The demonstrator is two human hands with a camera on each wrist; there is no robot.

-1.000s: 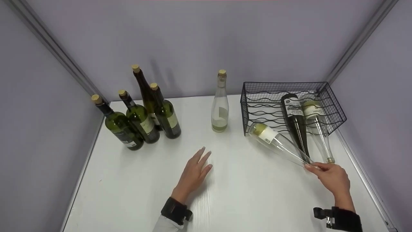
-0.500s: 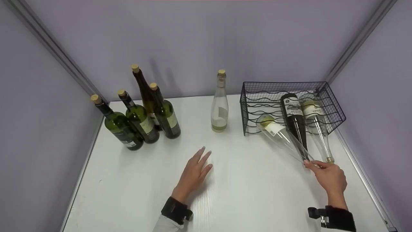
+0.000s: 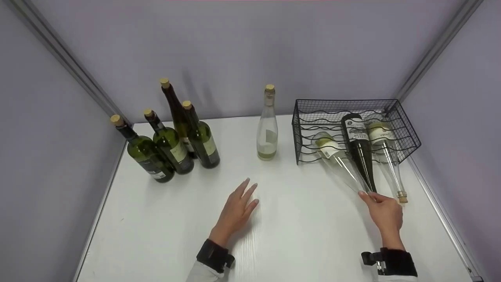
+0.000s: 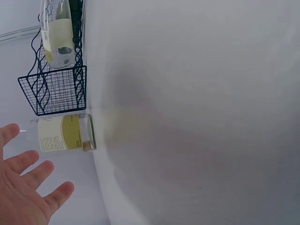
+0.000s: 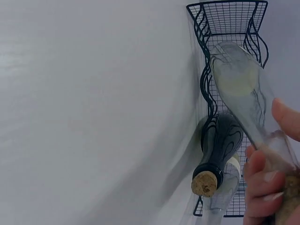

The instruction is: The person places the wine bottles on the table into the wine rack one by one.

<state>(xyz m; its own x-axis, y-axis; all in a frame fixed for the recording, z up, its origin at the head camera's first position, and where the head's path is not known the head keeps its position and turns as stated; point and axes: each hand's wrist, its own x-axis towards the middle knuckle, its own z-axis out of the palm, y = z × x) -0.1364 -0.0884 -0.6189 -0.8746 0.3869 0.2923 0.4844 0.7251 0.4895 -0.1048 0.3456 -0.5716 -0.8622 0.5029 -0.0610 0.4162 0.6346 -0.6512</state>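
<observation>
My right hand [image 3: 385,214] grips the neck of a clear wine bottle [image 3: 339,162] with a yellow and white label. The bottle slants, its base end in the left part of a black wire wine rack [image 3: 346,100]. In the right wrist view, fingers and thumb curl round the neck of that clear bottle [image 5: 236,91], near its cork. A dark wine bottle [image 3: 362,156] and another clear bottle [image 3: 385,152] lie in the rack, necks toward me. My left hand [image 3: 234,209] is held over the white table with fingers spread, touching no bottle.
A corked clear bottle [image 3: 267,137] stands upright left of the rack. Several corked green and brown bottles [image 3: 178,150] stand in a group at the left. Grey walls [image 3: 235,51] enclose the table [image 3: 297,235] at the back and sides.
The held clear bottle's base has moved right and back into the rack, and the bottle points more toward me. My right hand has shifted left. The left hand stays put.
</observation>
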